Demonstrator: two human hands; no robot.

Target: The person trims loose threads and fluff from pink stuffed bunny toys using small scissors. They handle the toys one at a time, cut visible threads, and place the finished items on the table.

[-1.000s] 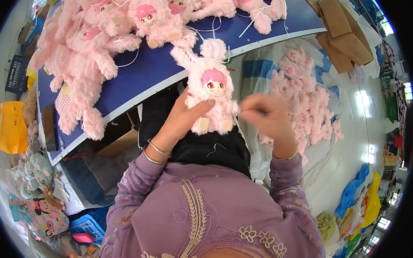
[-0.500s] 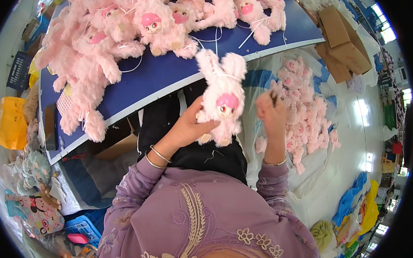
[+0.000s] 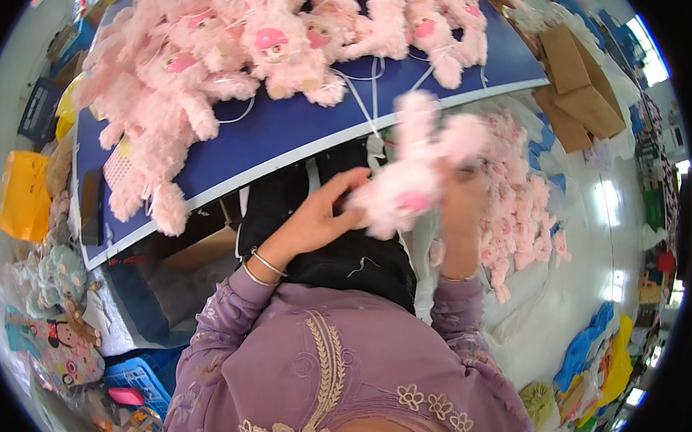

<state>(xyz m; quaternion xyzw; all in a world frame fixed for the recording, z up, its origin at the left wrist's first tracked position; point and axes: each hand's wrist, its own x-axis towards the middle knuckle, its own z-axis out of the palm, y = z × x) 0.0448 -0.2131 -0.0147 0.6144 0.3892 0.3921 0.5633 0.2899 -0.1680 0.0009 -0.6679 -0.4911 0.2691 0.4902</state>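
A fluffy pink plush rabbit [image 3: 394,199] with long ears and a shiny pink cap over its face hangs tilted in front of my lap, smeared by motion. My right hand [image 3: 461,198], equally blurred, is closed at the toy's right side below an ear. A small dark thing shows at its fingers, too unclear to name. At the rabbit's left edge, my left hand [image 3: 319,214] is sharp, with thumb and fingers spread apart and their tips by the fur. Many like rabbits [image 3: 272,52] lie heaped on the blue table [image 3: 248,144], with thin white cords among them.
More pink rabbits [image 3: 518,217] are piled on pale sheeting to the right. An open cardboard box [image 3: 584,76] stands beyond the table's right end. Left of the table are a yellow bag [image 3: 25,195] and a blue crate [image 3: 140,381]. The table's pale edge runs before my lap.
The rabbit has shifted right and tilted, its ears leaning rightward. My right hand, earlier a fist apart from it, now meets its side. My left hand's fingers have loosened from its body.
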